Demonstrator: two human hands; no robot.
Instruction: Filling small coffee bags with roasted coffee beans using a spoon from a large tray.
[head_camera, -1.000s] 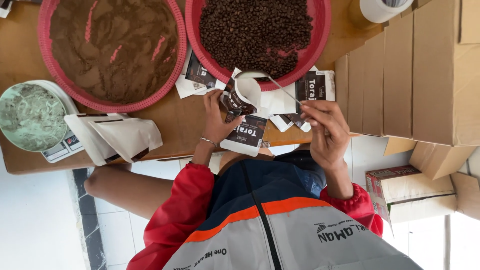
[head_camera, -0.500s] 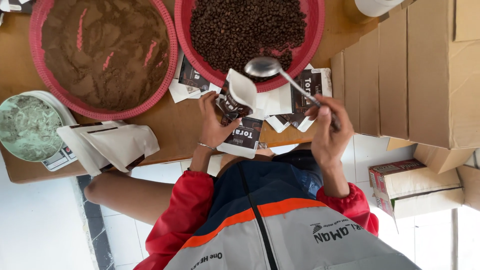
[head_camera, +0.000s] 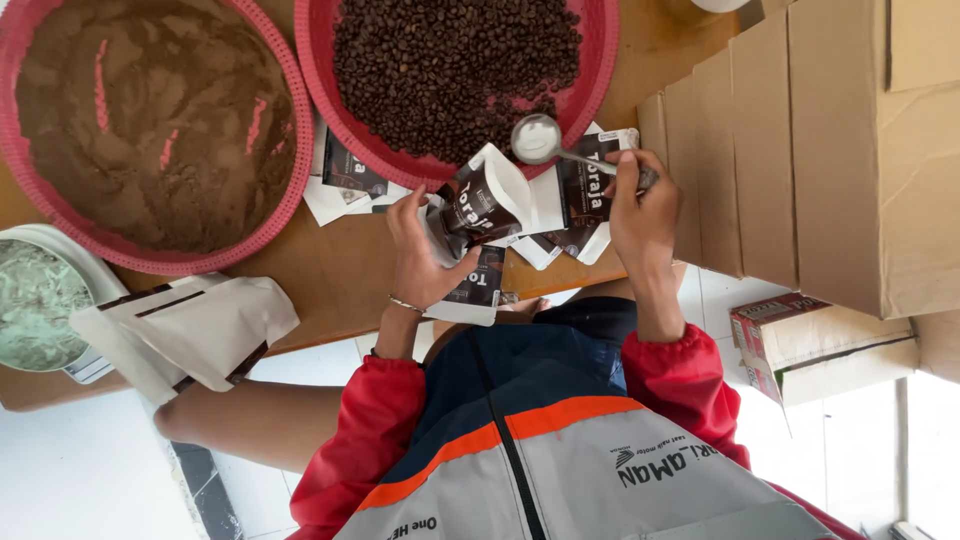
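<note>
While the left hand (head_camera: 425, 250) grips a dark coffee pouch (head_camera: 480, 205) and tilts its white-lined mouth toward the tray of beans, the right hand (head_camera: 640, 205) pinches the handle of a metal spoon (head_camera: 537, 138), whose bowl sits at the near rim of the red tray of coffee beans (head_camera: 455, 70), just beside the pouch opening. The spoon bowl looks pale and empty, though glare makes that hard to confirm. Both hands are clenched on what they hold; neither is free.

More printed pouches (head_camera: 590, 190) lie flat on the wooden counter (head_camera: 340, 260) under and around the held one, some tucked beneath the tray rim. To the left stands a second red tray of ground coffee (head_camera: 150, 120), and nearer the counter's edge lie white pouches (head_camera: 190, 330) beside a green bowl (head_camera: 35, 305) that appears to rest on a scale. Cardboard boxes (head_camera: 830, 150) stand along the right.

The likely trouble is spillage: the pouch mouth is narrow and held only by one hand's fingers, so a full spoon tipped slightly off line would probably scatter beans over the loose pouches and counter. The pouch is also soft and could fold shut or slip if the grip loosens. The white pouches overhang the counter's edge and could be knocked off.
</note>
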